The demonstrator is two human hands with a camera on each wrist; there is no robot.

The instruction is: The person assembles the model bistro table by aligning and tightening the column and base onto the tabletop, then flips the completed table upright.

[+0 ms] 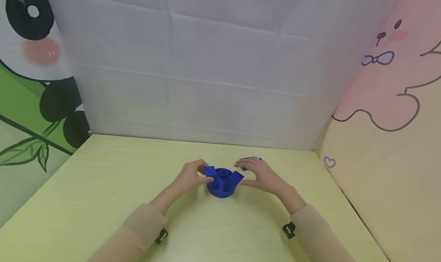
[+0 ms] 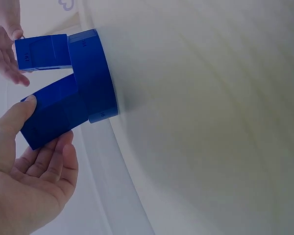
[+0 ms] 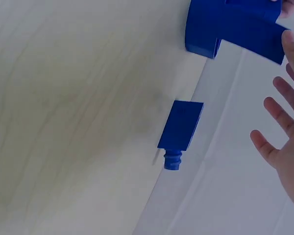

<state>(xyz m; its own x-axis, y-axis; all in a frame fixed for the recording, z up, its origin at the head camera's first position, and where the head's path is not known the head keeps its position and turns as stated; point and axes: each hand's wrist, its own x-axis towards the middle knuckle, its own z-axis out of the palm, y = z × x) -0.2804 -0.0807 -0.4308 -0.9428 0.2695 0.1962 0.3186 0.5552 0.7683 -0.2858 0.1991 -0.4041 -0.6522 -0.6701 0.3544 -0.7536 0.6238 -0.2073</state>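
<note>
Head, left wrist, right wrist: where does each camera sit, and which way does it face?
Head: on the person's head, forward and down at the table; left hand, right hand and sleeves show.
Left wrist: on that wrist, toward the base and held block; both hands show.
Right wrist: on that wrist, toward the base and loose part; both hands show, the left barely.
Shared: both wrist views include the base.

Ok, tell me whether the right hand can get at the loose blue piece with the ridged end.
Likely yes: the loose blue piece lies just beyond the right hand, whose fingers are spread and grip nothing, and no other object shows between them.
</note>
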